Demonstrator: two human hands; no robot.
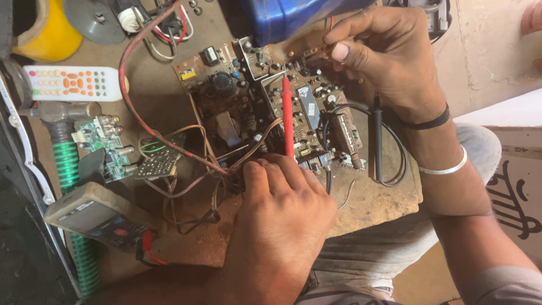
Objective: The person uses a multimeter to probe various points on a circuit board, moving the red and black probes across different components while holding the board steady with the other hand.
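Brown populated circuit board lies on the table. Left hand, grip clenched on the red probe, tip on board centre. Right hand pinches the board's far edge; black probe unused beside it. Probing apparently mid-way.

Warm daylight from upper right, fairly bright. Pale wall near blown out. Left edge falls into deep shadow. Blue plastic container at top smeared by motion blur. Brown circuit board acceptably sharp, overall soft and compressed.
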